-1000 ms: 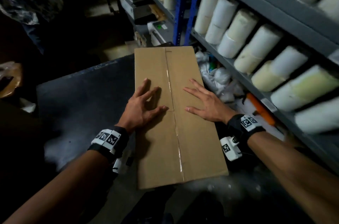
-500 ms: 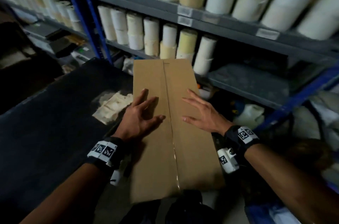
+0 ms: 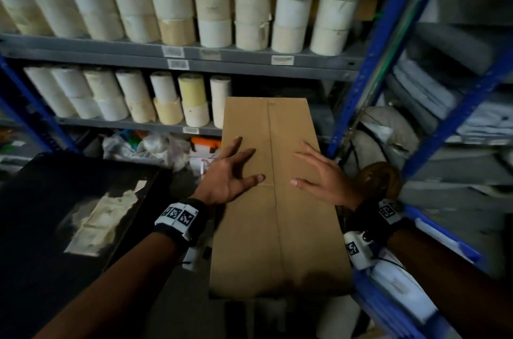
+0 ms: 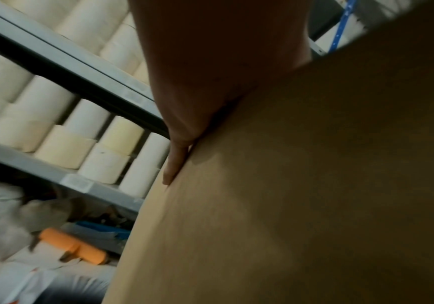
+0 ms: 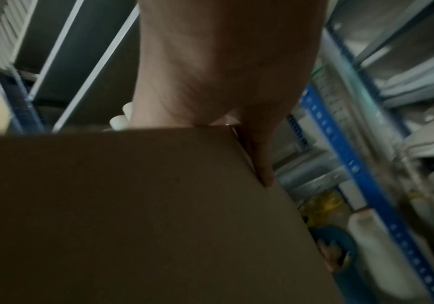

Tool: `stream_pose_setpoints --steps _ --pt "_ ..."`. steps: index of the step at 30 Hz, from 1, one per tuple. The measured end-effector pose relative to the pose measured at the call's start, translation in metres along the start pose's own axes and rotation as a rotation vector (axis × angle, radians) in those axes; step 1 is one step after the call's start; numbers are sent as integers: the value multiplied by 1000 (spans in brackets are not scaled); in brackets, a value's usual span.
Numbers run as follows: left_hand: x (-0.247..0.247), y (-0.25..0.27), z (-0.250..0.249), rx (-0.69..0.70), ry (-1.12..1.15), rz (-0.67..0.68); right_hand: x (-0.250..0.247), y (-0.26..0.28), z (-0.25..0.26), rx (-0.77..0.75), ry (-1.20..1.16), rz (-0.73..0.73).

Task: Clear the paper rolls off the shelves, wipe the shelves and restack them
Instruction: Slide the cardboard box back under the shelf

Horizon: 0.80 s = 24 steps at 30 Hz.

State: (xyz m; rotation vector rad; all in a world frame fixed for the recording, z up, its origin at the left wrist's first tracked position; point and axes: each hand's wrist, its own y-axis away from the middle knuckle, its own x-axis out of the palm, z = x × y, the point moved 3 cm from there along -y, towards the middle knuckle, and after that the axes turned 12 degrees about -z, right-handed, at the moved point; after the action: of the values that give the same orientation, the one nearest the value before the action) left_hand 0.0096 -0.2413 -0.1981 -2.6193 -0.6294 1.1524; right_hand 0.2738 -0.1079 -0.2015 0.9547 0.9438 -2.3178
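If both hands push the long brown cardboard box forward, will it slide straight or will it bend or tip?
The long brown cardboard box probably slides stiffly: its top looks flat, not sagging. With the left hand and right hand spread either side of its centre seam, it likely stays straight. Being long and low, tipping seems unlikely.

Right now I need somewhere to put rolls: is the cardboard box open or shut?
Shut. The cardboard box has its top flaps meeting along the middle seam, and both the left hand and right hand lie spread on them.
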Motion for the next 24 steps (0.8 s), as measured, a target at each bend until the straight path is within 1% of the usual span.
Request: stream_pose_setpoints --steps 2,5,7,12,20,24 --pt "7 -20 -7 27 9 18 -12 -6 -8 47 34 -7" --pt "17 -48 -16 62 -3 55 -25 -21 -23 126 60 22" --pt "22 -67 -18 60 -5 68 -30 -34 -34 148 65 25" --pt "38 -116 -5 29 -20 74 -31 -73 -59 155 61 56" --pt "62 -191 16 -2 -56 26 -31 -145 -101 146 96 94" --pt "66 -227 18 -25 -92 60 -34 -178 -119 156 96 88"
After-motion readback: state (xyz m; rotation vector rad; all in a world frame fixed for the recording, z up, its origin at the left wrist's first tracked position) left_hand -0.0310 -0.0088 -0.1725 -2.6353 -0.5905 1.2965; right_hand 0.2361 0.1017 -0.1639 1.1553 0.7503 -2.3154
